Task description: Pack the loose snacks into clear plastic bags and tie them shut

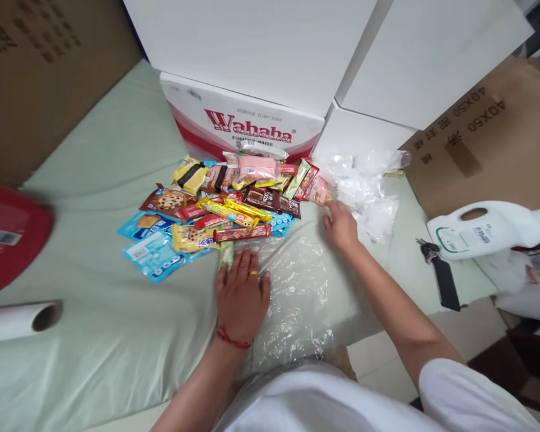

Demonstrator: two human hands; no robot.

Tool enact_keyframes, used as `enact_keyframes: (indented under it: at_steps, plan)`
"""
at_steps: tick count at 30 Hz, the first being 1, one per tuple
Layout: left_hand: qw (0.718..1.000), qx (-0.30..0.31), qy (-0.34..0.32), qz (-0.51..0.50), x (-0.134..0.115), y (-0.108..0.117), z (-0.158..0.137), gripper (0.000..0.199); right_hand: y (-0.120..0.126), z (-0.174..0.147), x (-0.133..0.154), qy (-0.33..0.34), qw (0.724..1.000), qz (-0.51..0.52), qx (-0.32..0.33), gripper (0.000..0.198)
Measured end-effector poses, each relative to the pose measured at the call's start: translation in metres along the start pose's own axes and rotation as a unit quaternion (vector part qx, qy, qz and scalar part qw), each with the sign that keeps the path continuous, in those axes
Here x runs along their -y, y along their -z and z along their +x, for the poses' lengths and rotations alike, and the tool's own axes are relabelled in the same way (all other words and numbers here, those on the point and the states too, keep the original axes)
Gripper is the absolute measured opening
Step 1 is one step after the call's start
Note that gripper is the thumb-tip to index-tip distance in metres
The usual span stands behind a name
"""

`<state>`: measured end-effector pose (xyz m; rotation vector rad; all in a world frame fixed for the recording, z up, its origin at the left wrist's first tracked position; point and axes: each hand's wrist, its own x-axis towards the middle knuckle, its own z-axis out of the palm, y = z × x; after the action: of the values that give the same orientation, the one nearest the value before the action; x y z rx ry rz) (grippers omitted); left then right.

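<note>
Left hand (242,300) flat, palm down, fingers extended, released; fingertips by green wrapper (226,253), clear plastic (301,288) at 3 o'clock. Heap of wrapped snacks (258,197) at its 12 o'clock, before Wahaha carton (247,120). Right hand (342,227) at pink packet (318,191), 11 o'clock from it; fingertips blurred, can't tell if pinching. Crumpled plastic bags (357,186) at 1 o'clock, white jug (486,233) 3.

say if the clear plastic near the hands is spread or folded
Spread out, though wrinkled: the clear plastic lies across the green cloth beside the left hand, from the snacks toward the white shirt.
</note>
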<state>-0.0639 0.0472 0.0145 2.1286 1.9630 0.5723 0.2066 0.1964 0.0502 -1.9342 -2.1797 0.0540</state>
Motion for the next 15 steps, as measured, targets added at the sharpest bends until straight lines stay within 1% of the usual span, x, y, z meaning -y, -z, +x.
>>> enact_keyframes:
  at_steps: [2,4,5,7,9,12,15]
  plan:
    - [1.0,0.003,0.0,0.001,0.0,0.001,0.001,0.056,0.002,0.026,0.002,-0.019,0.999,-0.029,0.01,0.061]
    - [1.0,0.005,0.0,-0.001,0.0,0.002,0.001,0.055,0.002,0.047,0.004,-0.043,0.996,-0.054,0.051,0.07]
    - [1.0,0.005,0.001,-0.002,0.0,0.003,0.001,0.054,0.002,0.054,0.004,-0.057,0.993,-0.069,0.075,0.071]
    - [1.0,0.002,0.003,-0.007,0.001,0.003,0.0,0.053,0.002,0.062,0.005,-0.084,0.985,-0.105,0.112,0.062]
    - [1.0,0.0,0.005,-0.016,0.002,0.003,0.0,0.052,0.003,0.061,0.006,-0.103,0.977,-0.137,0.127,0.051]
    - [1.0,-0.003,0.007,-0.027,0.002,0.002,0.0,0.052,0.005,0.053,0.009,-0.109,0.973,-0.16,0.124,0.042]
    - [1.0,-0.008,0.007,-0.023,0.002,0.003,-0.001,0.052,0.003,0.049,0.012,-0.091,0.98,-0.148,0.1,0.045]
